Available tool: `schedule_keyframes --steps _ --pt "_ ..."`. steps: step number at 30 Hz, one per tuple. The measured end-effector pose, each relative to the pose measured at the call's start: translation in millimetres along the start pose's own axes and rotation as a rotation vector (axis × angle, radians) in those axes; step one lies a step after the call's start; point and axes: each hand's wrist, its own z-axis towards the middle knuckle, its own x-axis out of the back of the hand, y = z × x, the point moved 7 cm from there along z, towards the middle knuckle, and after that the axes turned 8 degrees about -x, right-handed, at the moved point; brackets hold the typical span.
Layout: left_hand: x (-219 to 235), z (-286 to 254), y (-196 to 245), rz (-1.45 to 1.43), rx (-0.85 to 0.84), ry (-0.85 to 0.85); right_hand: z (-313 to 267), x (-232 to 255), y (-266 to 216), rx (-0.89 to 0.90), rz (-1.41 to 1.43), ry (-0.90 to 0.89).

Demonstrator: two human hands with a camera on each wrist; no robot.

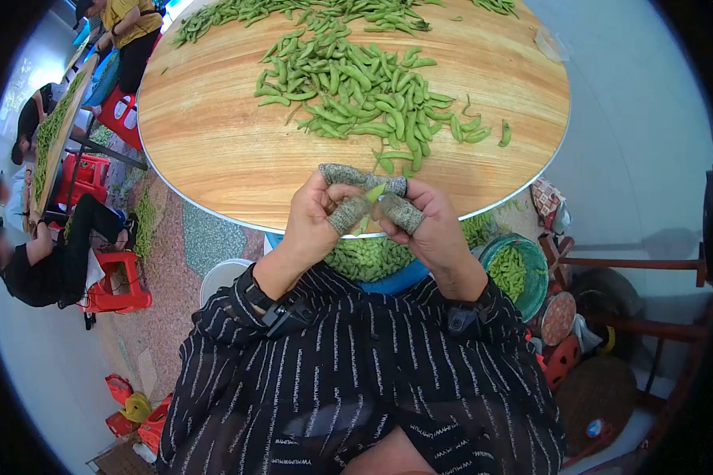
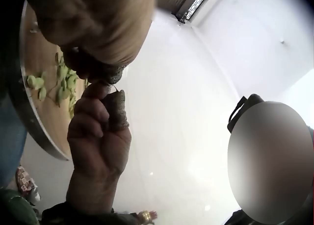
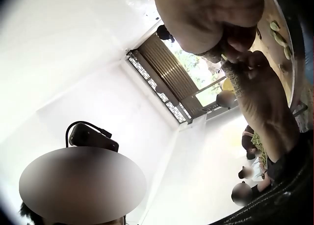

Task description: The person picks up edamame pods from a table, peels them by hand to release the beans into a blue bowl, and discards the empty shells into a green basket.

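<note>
Over the near edge of the round wooden table (image 1: 214,170), both hands meet at a green soybean pod (image 1: 376,192). My left hand (image 1: 313,215) pinches it from the left between thumb and fingers. From the other side my right hand (image 1: 434,226) pinches it too, its fingertips close against those of the left. Grey knitted sleeves cover the thumbs and forefingers of both hands. In the left wrist view the right hand (image 2: 100,137) shows curled fingers, while the pod is mostly hidden. A heap of soybean pods (image 1: 364,87) lies on the table beyond the hands.
Below the hands a blue basin (image 1: 408,279) holds small green beans. To its right stands a green bucket (image 1: 540,277) with green pods inside; a white bucket (image 1: 222,277) is at the left. People sit at another table (image 1: 59,134) on the left, beside red stools (image 1: 119,281).
</note>
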Motion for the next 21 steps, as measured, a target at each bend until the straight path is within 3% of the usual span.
schedule_keyframes --steps 8,16,18,19,21 --pt "-2 -1 4 0.035 -0.053 0.014 1 3 3 0.014 -0.133 0.043" --pt "-5 2 11 0.098 -0.049 0.002 5 4 1 0.026 -0.053 0.092" --pt "-19 0 40 0.988 -0.500 -0.171 1 1 -9 0.069 -0.085 0.124" --pt "-16 -1 40 0.990 -0.500 -0.172 -1 -3 -14 0.048 -0.138 0.122" --pt "-18 -4 32 1.262 -0.553 -0.285 -1 0 -13 0.028 -0.189 0.124"
